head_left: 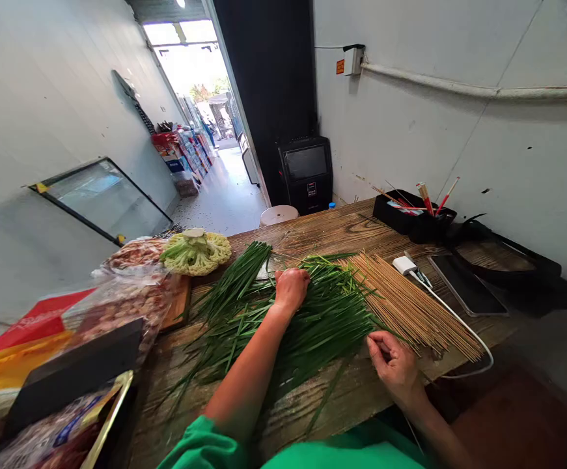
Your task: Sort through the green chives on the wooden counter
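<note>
Long green garlic chives lie spread in a loose heap across the wooden table, with a neater bunch at their left. My left hand rests over the far part of the heap, its fingers curled closed among the leaves; the fingertips are partly hidden. At the right edge of the chives, my right hand is closed in a pinch beside the leaf ends. Whatever lies between those fingers is too small to make out. A wide layer of thin bamboo skewers lies just beyond my right hand.
A cauliflower and plastic bags of meat stand at the left. Along the right are a white charger with its cable, a phone and a black holder with sticks. The table's front edge is near my body.
</note>
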A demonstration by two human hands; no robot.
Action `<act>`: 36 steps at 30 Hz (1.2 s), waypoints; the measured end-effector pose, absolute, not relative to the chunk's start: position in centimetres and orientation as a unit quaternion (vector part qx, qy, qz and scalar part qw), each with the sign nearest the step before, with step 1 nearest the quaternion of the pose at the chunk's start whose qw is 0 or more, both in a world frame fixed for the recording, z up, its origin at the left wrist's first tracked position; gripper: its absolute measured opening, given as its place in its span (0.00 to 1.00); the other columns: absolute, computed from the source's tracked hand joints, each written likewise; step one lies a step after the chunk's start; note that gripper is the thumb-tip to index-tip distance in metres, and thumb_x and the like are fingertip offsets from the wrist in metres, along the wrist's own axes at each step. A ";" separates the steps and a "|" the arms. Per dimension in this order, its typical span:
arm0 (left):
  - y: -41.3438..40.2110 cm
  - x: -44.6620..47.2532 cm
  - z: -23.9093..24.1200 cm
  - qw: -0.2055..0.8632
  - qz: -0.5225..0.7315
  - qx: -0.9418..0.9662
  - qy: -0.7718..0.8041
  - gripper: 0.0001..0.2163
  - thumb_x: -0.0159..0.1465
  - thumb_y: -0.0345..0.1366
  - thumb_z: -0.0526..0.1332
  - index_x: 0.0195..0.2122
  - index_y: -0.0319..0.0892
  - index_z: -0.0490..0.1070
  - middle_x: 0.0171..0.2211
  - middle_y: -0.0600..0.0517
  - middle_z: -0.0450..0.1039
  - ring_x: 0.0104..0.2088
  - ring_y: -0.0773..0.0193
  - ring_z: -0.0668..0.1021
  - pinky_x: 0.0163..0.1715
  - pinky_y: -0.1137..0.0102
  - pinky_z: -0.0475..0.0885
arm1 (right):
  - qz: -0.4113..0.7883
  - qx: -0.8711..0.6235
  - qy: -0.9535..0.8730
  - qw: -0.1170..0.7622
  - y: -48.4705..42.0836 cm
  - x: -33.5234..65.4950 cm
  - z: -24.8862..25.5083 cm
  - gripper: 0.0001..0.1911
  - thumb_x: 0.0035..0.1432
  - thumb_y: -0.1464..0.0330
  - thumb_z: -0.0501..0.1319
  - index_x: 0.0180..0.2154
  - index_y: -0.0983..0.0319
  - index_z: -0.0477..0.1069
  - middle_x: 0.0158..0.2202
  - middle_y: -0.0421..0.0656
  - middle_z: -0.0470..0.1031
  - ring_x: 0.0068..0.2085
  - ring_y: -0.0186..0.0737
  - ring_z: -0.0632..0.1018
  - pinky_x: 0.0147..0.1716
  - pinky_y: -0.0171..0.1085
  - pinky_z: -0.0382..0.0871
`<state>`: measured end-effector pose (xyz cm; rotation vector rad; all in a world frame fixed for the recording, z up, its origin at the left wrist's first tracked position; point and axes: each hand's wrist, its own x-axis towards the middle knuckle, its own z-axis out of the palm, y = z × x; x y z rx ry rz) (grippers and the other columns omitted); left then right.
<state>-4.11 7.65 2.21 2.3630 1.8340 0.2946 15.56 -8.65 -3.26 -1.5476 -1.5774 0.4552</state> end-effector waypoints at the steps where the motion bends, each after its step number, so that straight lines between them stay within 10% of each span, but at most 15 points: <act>1: 7.6 -4.1 2.3 0.068 0.102 0.784 0.608 0.10 0.60 0.34 0.55 0.35 0.42 0.77 0.36 0.46 0.76 0.42 0.57 0.75 0.45 0.64 0.62 | 0.182 -0.619 -0.633 0.428 -8.7 15.6 -3.2 0.11 0.61 0.63 0.52 0.31 0.61 0.68 0.23 0.40 0.74 0.25 0.36 0.77 0.24 0.31 0.69; 28: 6.6 -2.8 2.8 0.084 0.124 0.887 0.436 0.06 0.59 0.33 0.58 0.28 0.42 0.74 0.32 0.47 0.72 0.41 0.56 0.71 0.45 0.62 0.61 | 0.204 -0.626 -0.627 0.416 -8.7 15.6 -3.5 0.12 0.61 0.62 0.51 0.32 0.60 0.68 0.23 0.40 0.74 0.26 0.37 0.78 0.24 0.31 0.68; 36: 6.0 -1.7 2.7 0.350 0.236 0.804 0.418 0.15 0.57 0.27 0.54 0.44 0.38 0.72 0.30 0.52 0.76 0.28 0.69 0.74 0.32 0.74 0.68 | 0.193 -0.623 -0.631 0.420 -8.7 15.6 -3.5 0.11 0.61 0.63 0.51 0.32 0.61 0.68 0.22 0.40 0.74 0.24 0.37 0.77 0.24 0.32 0.67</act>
